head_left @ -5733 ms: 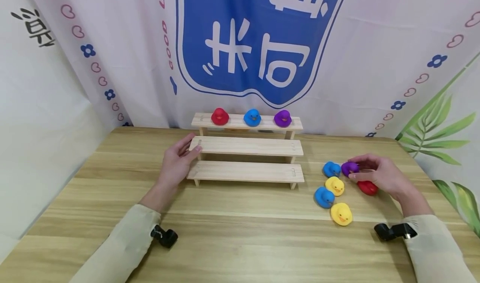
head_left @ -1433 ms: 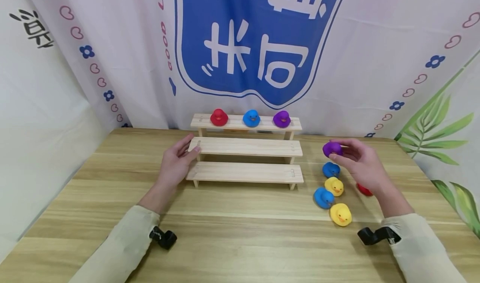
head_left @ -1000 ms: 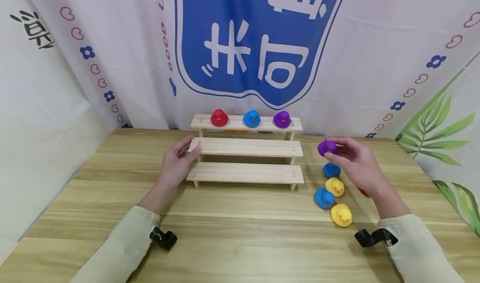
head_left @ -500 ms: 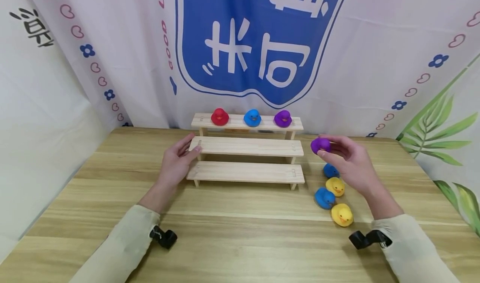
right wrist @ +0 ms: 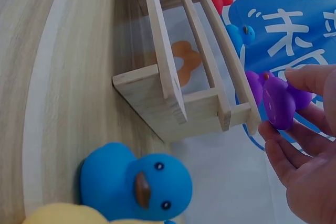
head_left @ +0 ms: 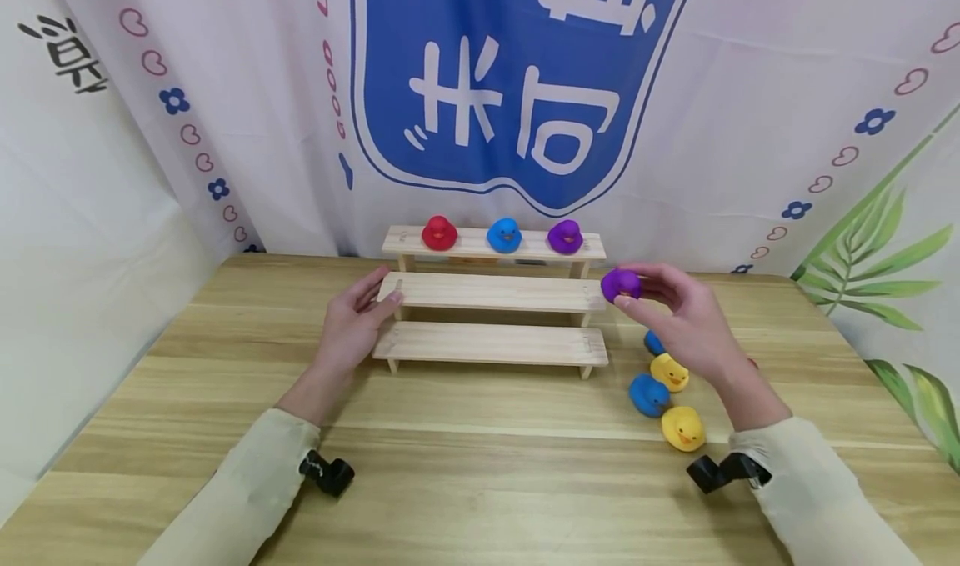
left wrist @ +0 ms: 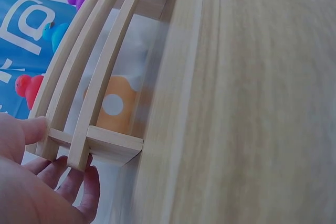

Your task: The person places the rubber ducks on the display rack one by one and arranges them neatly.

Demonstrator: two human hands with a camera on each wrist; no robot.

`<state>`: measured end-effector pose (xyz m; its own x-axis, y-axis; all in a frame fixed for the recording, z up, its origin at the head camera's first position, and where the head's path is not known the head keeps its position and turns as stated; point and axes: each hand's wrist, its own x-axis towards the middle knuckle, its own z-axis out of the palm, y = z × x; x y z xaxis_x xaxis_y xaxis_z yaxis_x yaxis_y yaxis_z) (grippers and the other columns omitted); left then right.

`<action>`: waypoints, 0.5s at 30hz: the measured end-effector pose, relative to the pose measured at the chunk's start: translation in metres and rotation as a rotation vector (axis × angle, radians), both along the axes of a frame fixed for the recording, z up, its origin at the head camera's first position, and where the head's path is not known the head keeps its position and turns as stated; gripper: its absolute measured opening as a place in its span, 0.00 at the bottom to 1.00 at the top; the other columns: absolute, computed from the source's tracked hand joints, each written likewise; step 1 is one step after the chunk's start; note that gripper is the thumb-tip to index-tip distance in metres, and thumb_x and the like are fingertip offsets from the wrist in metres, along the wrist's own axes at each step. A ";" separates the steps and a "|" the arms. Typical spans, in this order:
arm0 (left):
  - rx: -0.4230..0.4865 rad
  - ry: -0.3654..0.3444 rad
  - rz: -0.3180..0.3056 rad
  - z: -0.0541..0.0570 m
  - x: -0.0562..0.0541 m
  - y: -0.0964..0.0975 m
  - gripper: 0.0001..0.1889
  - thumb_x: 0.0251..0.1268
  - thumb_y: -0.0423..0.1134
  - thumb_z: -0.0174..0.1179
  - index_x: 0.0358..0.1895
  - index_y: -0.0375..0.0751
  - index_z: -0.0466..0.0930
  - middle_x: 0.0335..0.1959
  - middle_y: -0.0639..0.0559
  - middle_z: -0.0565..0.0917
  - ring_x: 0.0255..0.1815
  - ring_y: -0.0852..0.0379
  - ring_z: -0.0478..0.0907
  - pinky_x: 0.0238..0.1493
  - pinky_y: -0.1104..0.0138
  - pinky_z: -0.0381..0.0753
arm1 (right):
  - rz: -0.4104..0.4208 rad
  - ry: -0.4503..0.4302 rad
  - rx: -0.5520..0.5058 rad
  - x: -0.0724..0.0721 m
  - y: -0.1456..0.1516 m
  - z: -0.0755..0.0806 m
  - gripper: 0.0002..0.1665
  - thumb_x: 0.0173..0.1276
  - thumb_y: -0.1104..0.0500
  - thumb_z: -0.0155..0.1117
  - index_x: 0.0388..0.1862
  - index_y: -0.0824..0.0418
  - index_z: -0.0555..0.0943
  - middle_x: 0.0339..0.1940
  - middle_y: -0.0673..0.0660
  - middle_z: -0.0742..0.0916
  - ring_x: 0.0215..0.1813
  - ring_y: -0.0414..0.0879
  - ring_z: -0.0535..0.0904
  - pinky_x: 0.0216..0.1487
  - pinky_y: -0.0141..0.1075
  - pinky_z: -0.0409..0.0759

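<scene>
1. Purple duck (head_left: 621,286): pinched between the thumb and fingers of the right hand (head_left: 682,316), raised above the table (head_left: 480,483), at the near-side end of the wooden stand (head_left: 491,346) relative to that hand. Contact with the stand cannot be told.
2. Left hand (head_left: 352,328): grips the opposite end of the stand, thumb on the middle board (head_left: 491,293), fingers beneath.
3. Top board (head_left: 472,239), beyond the right grip: carries a red duck (head_left: 439,233), a blue duck (head_left: 505,236) and a second purple duck (head_left: 566,237), the last nearest that grip.
4. Table area below the right grip, toward the person: two yellow ducks (head_left: 682,428) and two other blue ducks (head_left: 649,395), one partly hidden by the hand.
5. Printed curtain (head_left: 262,132): hangs beyond both grips.
</scene>
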<state>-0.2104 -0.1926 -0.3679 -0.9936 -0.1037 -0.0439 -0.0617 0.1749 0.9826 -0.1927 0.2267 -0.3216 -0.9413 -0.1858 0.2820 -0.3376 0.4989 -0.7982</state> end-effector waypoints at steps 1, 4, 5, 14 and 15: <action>0.000 -0.001 0.000 0.000 0.000 0.000 0.35 0.80 0.45 0.63 0.84 0.50 0.61 0.87 0.50 0.59 0.84 0.50 0.63 0.86 0.58 0.66 | 0.008 0.005 0.000 0.000 -0.002 0.001 0.26 0.79 0.52 0.67 0.71 0.59 0.79 0.65 0.60 0.85 0.60 0.37 0.81 0.60 0.15 0.79; 0.001 0.003 -0.002 0.000 0.000 -0.001 0.35 0.80 0.45 0.63 0.84 0.51 0.61 0.87 0.50 0.59 0.85 0.50 0.62 0.86 0.57 0.65 | 0.036 0.014 -0.012 -0.001 -0.008 0.004 0.25 0.79 0.54 0.67 0.70 0.60 0.79 0.64 0.60 0.86 0.59 0.37 0.82 0.60 0.16 0.80; -0.001 0.004 -0.004 0.000 0.000 -0.001 0.35 0.80 0.46 0.63 0.84 0.51 0.61 0.87 0.51 0.59 0.85 0.50 0.62 0.86 0.57 0.65 | 0.043 0.017 -0.015 -0.002 -0.010 0.004 0.25 0.79 0.54 0.68 0.70 0.60 0.79 0.64 0.61 0.86 0.59 0.38 0.82 0.60 0.16 0.80; -0.003 0.015 -0.011 -0.001 0.000 0.000 0.35 0.80 0.46 0.62 0.84 0.51 0.60 0.88 0.50 0.58 0.86 0.49 0.59 0.87 0.57 0.62 | 0.080 0.045 -0.033 -0.005 -0.025 0.007 0.25 0.78 0.57 0.69 0.69 0.61 0.80 0.64 0.60 0.86 0.59 0.40 0.82 0.63 0.18 0.80; -0.003 0.014 -0.010 -0.001 0.000 0.000 0.35 0.80 0.46 0.62 0.84 0.51 0.61 0.88 0.51 0.58 0.86 0.49 0.59 0.87 0.57 0.62 | 0.084 0.046 -0.033 -0.005 -0.026 0.007 0.25 0.77 0.57 0.69 0.69 0.61 0.79 0.64 0.60 0.86 0.60 0.41 0.82 0.63 0.18 0.80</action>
